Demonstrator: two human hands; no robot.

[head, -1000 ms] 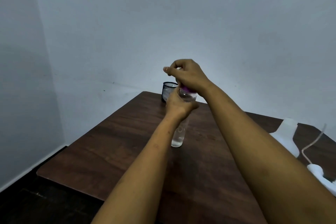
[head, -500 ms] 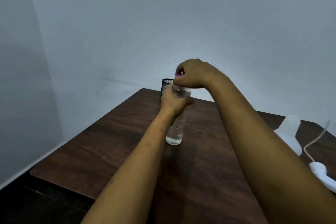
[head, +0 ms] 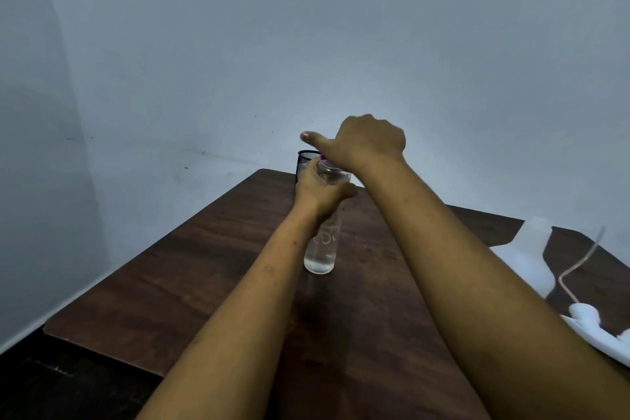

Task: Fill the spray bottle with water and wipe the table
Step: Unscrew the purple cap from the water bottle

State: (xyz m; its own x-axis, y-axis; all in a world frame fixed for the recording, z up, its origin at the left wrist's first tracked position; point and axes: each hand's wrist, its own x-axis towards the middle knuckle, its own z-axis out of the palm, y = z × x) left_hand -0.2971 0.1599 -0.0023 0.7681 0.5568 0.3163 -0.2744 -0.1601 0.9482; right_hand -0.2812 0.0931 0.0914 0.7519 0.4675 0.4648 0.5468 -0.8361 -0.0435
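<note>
A clear plastic water bottle [head: 321,251] stands upright on the dark wooden table [head: 211,259]. My left hand [head: 320,189] is wrapped around its upper part. My right hand [head: 366,141] is closed over the bottle's purple cap [head: 323,157], thumb sticking out to the left. A white spray bottle [head: 530,254] lies on its side at the right of the table. Its white trigger head [head: 584,314] with a thin tube [head: 579,264] lies apart from it, near the right edge.
A black mesh cup [head: 304,162] stands at the table's far edge, just behind the water bottle. A white cloth [head: 610,346] lies at the right edge beside the trigger head. Pale walls meet in a corner behind the table; dark floor lies to the left.
My right hand has turned on the purple cap, fingers rolling over to the right and thumb now pointing left. My left hand has kept its hold on the bottle.
</note>
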